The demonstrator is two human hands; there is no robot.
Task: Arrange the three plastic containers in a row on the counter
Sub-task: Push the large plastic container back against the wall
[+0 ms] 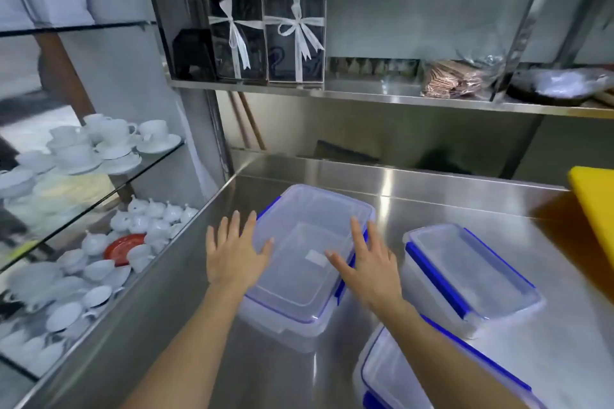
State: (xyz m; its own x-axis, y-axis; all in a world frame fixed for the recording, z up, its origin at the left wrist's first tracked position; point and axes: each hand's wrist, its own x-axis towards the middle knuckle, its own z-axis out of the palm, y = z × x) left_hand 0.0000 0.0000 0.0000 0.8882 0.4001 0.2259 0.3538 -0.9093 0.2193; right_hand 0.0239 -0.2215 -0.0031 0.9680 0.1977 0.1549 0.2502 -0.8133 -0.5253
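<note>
Three plastic containers with clear lids and blue clip latches sit on a stainless steel counter (432, 196) in a kitchen, beneath steel shelving (365, 95). The largest container (299, 262) stands at the counter's centre-left, its long axis running from the near edge away toward the back wall and leaning slightly left to right as it recedes. A smaller container (471, 276) lies just to its right, apart from it, with its long axis slanted the other way, the far end toward the left and the near end toward the right. The third container (398, 378) is nearest the camera at the lower right, partly hidden by the right forearm and cut off by the frame, so its direction cannot be told.

A person's left hand (232, 251) is spread flat, fingers wide, at the left rim of the largest container, holding nothing. The right hand (365, 262) is likewise open and splayed over that lid's right edge, grasping nothing.

A yellow board (594, 206) juts in at the right. White cups and saucers (113, 143) crowd glass shelves at left.
</note>
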